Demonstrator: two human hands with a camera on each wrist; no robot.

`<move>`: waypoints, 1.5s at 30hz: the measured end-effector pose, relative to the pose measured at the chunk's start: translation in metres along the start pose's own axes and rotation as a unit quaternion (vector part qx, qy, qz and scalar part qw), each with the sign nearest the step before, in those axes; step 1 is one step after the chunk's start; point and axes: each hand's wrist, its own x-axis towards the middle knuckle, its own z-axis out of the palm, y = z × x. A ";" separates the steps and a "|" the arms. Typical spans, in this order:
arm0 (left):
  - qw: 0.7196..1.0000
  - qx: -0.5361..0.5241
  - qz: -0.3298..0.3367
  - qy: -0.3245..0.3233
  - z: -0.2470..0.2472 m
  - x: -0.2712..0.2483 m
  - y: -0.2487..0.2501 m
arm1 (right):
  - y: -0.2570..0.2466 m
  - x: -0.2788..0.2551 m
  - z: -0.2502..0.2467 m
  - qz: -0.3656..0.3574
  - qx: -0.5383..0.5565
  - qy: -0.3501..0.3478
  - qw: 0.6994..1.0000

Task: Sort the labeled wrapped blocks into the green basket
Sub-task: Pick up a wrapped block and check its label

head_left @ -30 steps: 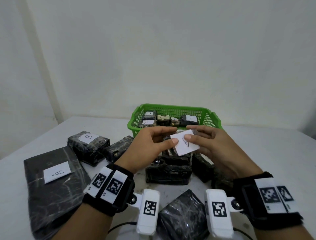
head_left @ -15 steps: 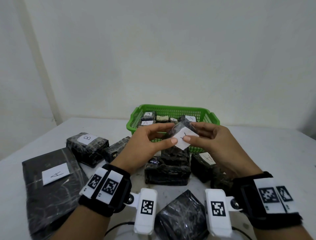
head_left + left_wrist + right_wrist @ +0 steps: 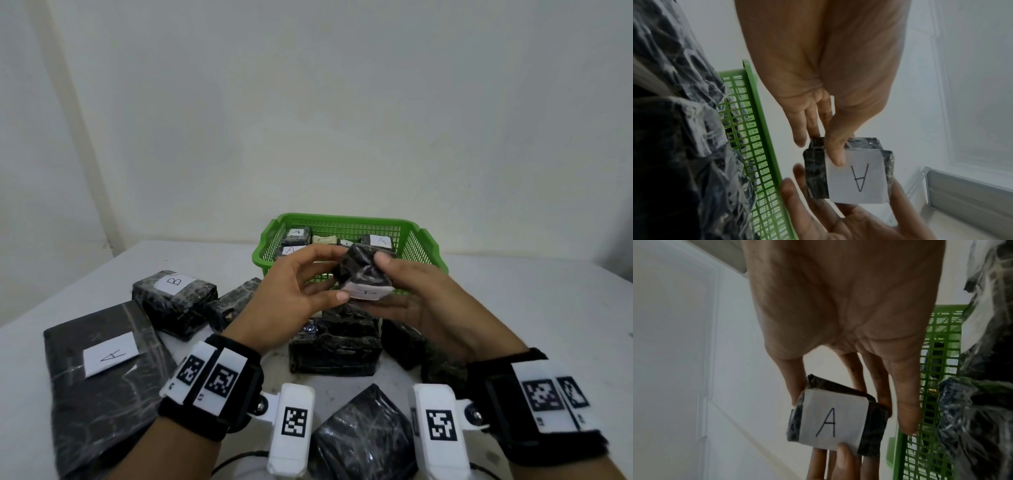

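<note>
I hold a small black wrapped block (image 3: 363,274) with both hands, in the air just in front of the green basket (image 3: 346,219). Its white label reads A (image 3: 830,423) and faces back toward my wrists. My left hand (image 3: 337,275) pinches it from the left, thumb on the label's edge (image 3: 836,151). My right hand (image 3: 383,284) grips it with the thumb on top and the fingers underneath. Several wrapped blocks, some labelled A (image 3: 378,241), lie inside the basket.
On the white table lie a block labelled B (image 3: 174,301), a large flat black package labelled A (image 3: 102,377), a dark block (image 3: 334,346) under my hands, others to its right (image 3: 404,342), and one near the front edge (image 3: 363,435). A wall stands behind the basket.
Both hands have lifted the block and carried it toward the basket. The block has tipped, so its label now faces back and down rather than up.
</note>
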 end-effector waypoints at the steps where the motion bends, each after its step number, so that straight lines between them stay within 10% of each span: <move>1: 1.000 -0.003 0.003 -0.003 0.000 0.000 0.000 | 0.000 -0.001 0.001 0.012 0.007 -0.006 1.000; 11: 0.996 -0.003 -0.080 -0.048 0.007 -0.004 0.004 | 0.007 0.007 -0.007 -0.049 -0.107 0.051 0.992; 45: 0.998 0.004 -0.004 0.063 0.005 0.003 0.000 | 0.001 0.001 0.001 -0.027 -0.017 0.005 0.999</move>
